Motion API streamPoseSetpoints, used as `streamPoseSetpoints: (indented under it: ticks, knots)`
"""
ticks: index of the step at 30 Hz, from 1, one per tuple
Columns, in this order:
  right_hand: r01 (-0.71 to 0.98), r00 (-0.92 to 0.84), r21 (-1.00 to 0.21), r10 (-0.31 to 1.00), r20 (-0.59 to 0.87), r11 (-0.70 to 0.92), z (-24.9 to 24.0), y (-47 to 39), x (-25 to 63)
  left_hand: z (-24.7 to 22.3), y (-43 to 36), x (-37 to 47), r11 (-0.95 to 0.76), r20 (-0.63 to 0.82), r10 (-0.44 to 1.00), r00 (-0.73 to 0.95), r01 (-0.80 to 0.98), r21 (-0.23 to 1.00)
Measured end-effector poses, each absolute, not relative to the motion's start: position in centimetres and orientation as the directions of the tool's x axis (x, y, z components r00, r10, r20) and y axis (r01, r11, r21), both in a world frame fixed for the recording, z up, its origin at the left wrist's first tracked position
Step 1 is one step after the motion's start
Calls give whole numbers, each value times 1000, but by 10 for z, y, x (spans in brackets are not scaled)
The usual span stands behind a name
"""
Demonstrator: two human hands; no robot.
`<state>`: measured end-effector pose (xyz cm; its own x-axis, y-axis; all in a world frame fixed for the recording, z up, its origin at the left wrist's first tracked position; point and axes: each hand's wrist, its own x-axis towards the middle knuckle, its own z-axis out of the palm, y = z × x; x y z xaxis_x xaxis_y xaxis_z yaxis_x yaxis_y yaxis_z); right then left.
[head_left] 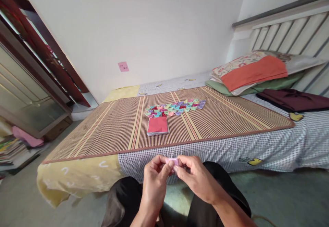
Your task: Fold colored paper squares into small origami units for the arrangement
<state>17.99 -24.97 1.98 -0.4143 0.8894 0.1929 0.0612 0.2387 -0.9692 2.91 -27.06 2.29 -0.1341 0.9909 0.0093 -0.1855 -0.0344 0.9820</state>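
A small folded piece of pink-lilac paper (172,161) is pinched between my two hands, in front of the bed's near edge and above my knees. My left hand (157,174) grips its left side, thumb on top. On the right side, the thumb and fingers of my right hand (192,172) are closed on the same paper. Part of it is hidden behind my fingertips. Beyond my hands, a stack of square paper (157,125) with a red sheet on top lies on the striped mat. Just behind it are rows of small folded paper pieces (177,107) in many colours.
The woven mat (102,134) covers much of the bed, over a checked sheet (269,151). Pillows (254,71) are piled at the right, near a folded dark red cloth (293,99). A pink note (123,66) is on the wall. Books (12,151) are stacked at far left.
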Motion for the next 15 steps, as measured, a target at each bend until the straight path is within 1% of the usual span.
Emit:
streamPoseSetpoints:
  ticks: [2,5,6,7,11,15]
  knots:
    - [72,-408,-966,891,200,250,20,-250,177,23,-273,29,-95,79,981,-179,-77,993]
    - [106,-389,-961,900,197,257,20,-252,174,24,-277,27,-179,216,951,-220,175,968]
    - [112,-391,-958,898,201,263,20,-253,174,26,-278,26,-180,223,952,-210,203,962]
    - [113,-395,-956,895,209,272,20,-253,175,27,-278,24,-166,201,961,-188,186,968]
    - [104,-407,-942,878,251,318,22,-252,181,29,-271,20,-68,67,997,-48,-11,998]
    - [63,-373,-952,892,257,301,18,-247,185,25,-263,23,-11,11,1000,-2,-165,986]
